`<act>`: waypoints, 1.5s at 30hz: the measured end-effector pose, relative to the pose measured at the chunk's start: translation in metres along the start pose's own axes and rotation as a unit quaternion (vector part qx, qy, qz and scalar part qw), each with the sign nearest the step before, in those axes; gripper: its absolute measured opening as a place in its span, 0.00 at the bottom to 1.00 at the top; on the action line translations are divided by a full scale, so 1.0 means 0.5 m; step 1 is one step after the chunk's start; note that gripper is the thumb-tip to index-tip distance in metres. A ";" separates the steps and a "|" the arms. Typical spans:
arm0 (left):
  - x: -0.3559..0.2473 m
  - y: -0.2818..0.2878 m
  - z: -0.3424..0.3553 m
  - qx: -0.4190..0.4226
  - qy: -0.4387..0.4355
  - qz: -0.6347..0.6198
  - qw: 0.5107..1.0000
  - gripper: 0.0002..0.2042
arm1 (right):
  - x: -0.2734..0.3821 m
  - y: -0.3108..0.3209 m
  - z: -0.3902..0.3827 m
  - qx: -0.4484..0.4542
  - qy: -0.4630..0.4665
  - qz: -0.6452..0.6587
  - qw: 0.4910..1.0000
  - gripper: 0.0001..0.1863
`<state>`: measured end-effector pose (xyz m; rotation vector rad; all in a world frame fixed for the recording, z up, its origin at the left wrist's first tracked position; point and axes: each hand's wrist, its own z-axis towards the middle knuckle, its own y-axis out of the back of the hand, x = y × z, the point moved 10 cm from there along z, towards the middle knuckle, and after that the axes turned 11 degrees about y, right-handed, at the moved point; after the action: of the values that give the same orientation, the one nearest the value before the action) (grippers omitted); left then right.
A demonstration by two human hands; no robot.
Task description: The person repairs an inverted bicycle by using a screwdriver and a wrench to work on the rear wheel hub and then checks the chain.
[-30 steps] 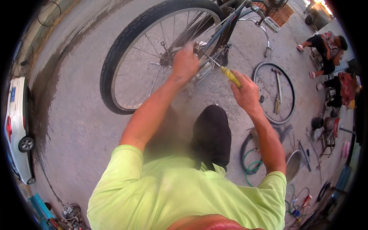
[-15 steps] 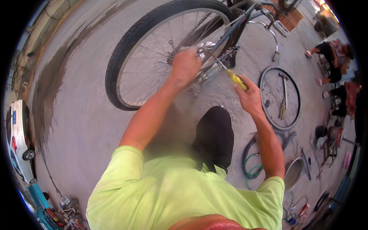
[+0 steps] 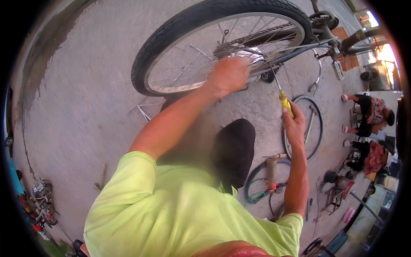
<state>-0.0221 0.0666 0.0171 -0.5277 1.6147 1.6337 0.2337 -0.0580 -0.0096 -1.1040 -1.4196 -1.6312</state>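
Before me, toward the far side, is a bicycle's wheel with a black tyre [image 3: 143, 60], and its frame tube [image 3: 295, 50] runs off to the right. My left hand [image 3: 229, 76] is at the hub area, closed; its fingers are blurred, and what they grip is hidden. In my right hand [image 3: 294, 127] is a screwdriver [image 3: 285, 103] with a yellow handle. Its shaft slants up and left toward the tube beside the wheel; whether the tip touches is too small to tell. The chain [image 3: 257, 35] shows behind the spokes.
Right of my right hand, a thin ring [image 3: 320, 137] lies on the ground around a hammer [image 3: 310, 124]. A pump-like cylinder [image 3: 271, 170] and a black tube [image 3: 249, 182] are left of my right forearm. Two people [image 3: 372, 112] sit at far right. A motorcycle [image 3: 45, 199] stands lower left.
The whole view has shifted, so the wheel appears further right and higher, and the white car has left view. Both hands stay by the wheel, the right still gripping the screwdriver.
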 end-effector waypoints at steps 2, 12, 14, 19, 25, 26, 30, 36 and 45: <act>-0.001 -0.006 -0.008 -0.025 -0.008 0.028 0.999 0.16 | -0.003 -0.001 -0.004 0.013 -0.044 0.030 0.998 0.20; 0.008 -0.002 -0.009 -0.035 -0.025 -0.016 0.999 0.08 | -0.015 0.006 0.007 0.046 -0.130 0.120 0.983 0.15; 0.013 -0.004 -0.006 -0.027 -0.024 -0.016 0.999 0.08 | -0.002 0.006 0.011 0.058 -0.092 0.050 0.993 0.18; 0.012 0.010 -0.011 -0.040 -0.034 -0.035 0.998 0.10 | -0.002 0.007 0.009 0.056 -0.076 0.038 0.995 0.23; 0.017 -0.001 -0.008 -0.022 -0.039 -0.038 0.998 0.07 | 0.000 0.029 0.015 0.050 -0.082 0.038 0.995 0.23; 0.016 -0.001 -0.007 -0.022 -0.039 -0.037 0.998 0.07 | 0.002 0.031 0.019 0.056 -0.073 0.029 0.995 0.23; 0.014 0.001 -0.007 -0.031 -0.043 -0.045 0.998 0.06 | 0.017 0.036 0.027 0.065 -0.036 -0.018 0.997 0.22; 0.020 0.004 -0.011 -0.051 -0.046 -0.071 0.995 0.05 | 0.061 0.036 0.017 -0.029 0.108 -0.234 0.966 0.20; 0.020 0.007 -0.011 -0.064 -0.035 -0.076 0.994 0.06 | -0.056 -0.007 -0.002 -0.025 -0.213 0.500 0.839 0.28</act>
<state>-0.0324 0.0641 0.0113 -0.6369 1.3917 1.6298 0.2415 -0.0593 -0.0367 -1.8891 -0.7442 -0.6741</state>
